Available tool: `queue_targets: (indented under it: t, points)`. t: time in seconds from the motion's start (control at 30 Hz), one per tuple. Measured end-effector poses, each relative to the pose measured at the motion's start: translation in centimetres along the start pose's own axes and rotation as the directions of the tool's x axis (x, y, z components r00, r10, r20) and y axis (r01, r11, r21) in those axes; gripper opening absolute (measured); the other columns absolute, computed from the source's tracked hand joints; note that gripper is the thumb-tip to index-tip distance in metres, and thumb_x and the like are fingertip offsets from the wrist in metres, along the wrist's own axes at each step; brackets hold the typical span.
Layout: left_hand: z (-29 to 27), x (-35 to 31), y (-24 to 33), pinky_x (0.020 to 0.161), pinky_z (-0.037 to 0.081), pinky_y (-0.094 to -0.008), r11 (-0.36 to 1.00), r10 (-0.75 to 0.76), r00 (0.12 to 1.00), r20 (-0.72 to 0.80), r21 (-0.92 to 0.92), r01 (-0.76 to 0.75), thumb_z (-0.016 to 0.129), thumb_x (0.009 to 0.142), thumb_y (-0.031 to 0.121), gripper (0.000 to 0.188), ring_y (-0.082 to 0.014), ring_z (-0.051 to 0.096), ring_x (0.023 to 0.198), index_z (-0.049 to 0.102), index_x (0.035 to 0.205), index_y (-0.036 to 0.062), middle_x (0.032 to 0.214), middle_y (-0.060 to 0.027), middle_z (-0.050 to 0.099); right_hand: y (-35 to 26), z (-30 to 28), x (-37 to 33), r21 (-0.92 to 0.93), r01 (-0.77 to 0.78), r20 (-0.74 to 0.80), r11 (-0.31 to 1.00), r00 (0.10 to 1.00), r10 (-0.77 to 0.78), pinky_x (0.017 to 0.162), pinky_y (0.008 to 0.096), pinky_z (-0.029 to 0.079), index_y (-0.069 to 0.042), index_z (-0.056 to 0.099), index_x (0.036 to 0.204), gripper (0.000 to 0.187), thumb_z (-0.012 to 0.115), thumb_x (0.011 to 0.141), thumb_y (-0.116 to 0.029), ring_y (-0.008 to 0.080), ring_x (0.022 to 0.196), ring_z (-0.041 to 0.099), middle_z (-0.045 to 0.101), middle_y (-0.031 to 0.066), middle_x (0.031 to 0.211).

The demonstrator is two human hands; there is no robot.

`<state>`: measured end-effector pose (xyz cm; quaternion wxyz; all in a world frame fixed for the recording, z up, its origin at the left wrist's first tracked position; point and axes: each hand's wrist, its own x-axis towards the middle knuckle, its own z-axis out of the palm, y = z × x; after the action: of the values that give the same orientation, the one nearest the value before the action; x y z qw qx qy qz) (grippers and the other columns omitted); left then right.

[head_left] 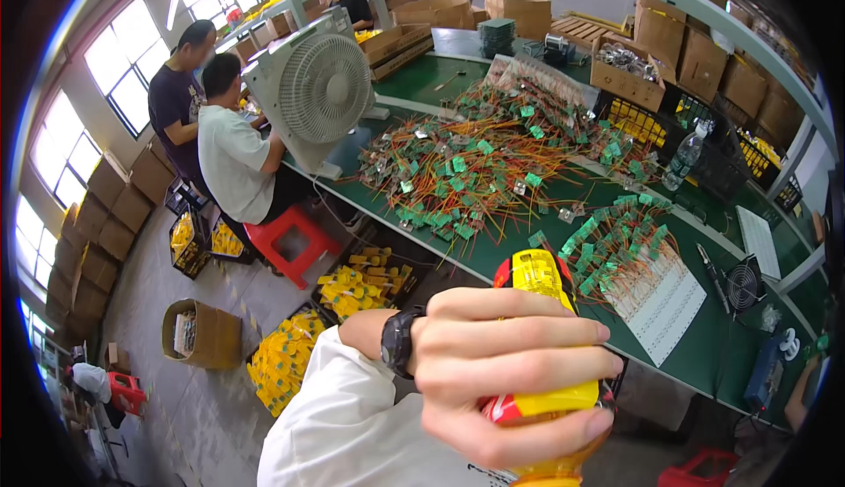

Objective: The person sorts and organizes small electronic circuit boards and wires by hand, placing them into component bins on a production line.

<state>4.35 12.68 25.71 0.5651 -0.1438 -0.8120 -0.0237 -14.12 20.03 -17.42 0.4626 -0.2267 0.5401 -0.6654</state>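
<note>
My left hand [506, 368], with a dark watch [401, 341] on its wrist, is raised close in front of me. Its fingers wrap round a drink bottle [539, 283] with a yellow, red and black label; amber plastic or drink shows below the little finger. The thumb is hidden behind the bottle. Beyond it, green circuit boards [607, 245] with thin wires stand in rows on a white perforated sheet [660, 315]. A large heap of wired boards [466, 166] spreads over the green table [400, 214]. My right hand is out of view.
A box fan [321, 82] stands on the table's left end. Two people are by a red stool [290, 241]. Yellow parts [286, 359] fill crates on the floor. A clear bottle [685, 157] and a small black fan [744, 283] stand right; another person's arm [799, 395] shows there.
</note>
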Motion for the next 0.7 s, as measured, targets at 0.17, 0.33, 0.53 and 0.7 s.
queue_targets:
  t: [0.17, 0.33, 0.53, 0.7]
  points:
    - [3.4, -5.7, 0.2, 0.06, 0.054, -0.0351, 0.888, -0.267, 0.958, 0.102, -0.36, 0.286, 0.072, 0.082, 0.031, 0.044, -0.0282, 0.067, 0.072, 0.06, 0.109, -0.0015, 0.096, -0.0189, 0.067, -1.8, 1.1, -1.4, 0.042, 0.035, -0.041, 0.998, 0.999, -0.033, 0.055, 0.0202, 0.042, -0.005, 0.06, 0.099, 0.018, 0.055, 0.097, -0.022, 0.004, 0.064, 0.05, 0.057, -0.0002, 0.083]
    - [11.1, -16.2, 3.2, 0.06, 0.051, -0.0314, 0.683, -0.611, 0.729, 0.309, -0.261, 0.682, 0.079, 0.064, 0.029, 0.056, -0.027, 0.065, 0.07, 0.056, 0.109, 0.0057, 0.091, -0.0105, 0.065, -4.4, 1.8, -0.5, 0.111, 0.114, -0.047, 0.987, 0.993, -0.109, 0.058, 0.0209, 0.044, -0.005, 0.059, 0.098, 0.019, 0.055, 0.098, -0.023, 0.0048, 0.068, 0.053, 0.057, -0.0001, 0.085]
    - [18.5, -24.5, 4.8, 0.058, 0.048, -0.0422, 0.62, -0.585, 0.586, 0.561, -0.157, 0.769, 0.074, 0.06, 0.036, 0.058, -0.0339, 0.063, 0.072, 0.056, 0.107, 0.0056, 0.088, -0.0127, 0.064, -4.2, -6.4, -8.9, -0.024, 0.126, -0.202, 0.992, 0.971, -0.128, 0.065, 0.0218, 0.047, -0.003, 0.056, 0.101, 0.033, 0.042, 0.103, -0.032, 0.0074, 0.076, 0.057, 0.056, 0.0009, 0.086]
    - [20.8, -24.4, 5.4, 0.053, 0.045, -0.0444, 0.596, -0.496, 0.563, 0.661, -0.212, 0.774, 0.074, 0.055, 0.033, 0.059, -0.035, 0.06, 0.065, 0.055, 0.103, 0.0065, 0.075, -0.0119, 0.061, -8.3, -5.6, -13.7, -0.139, 0.124, -0.284, 0.983, 0.946, -0.159, 0.048, 0.0173, 0.029, -0.003, 0.052, 0.109, 0.029, 0.04, 0.103, -0.029, 0.0018, 0.055, 0.038, 0.045, -0.0033, 0.069]
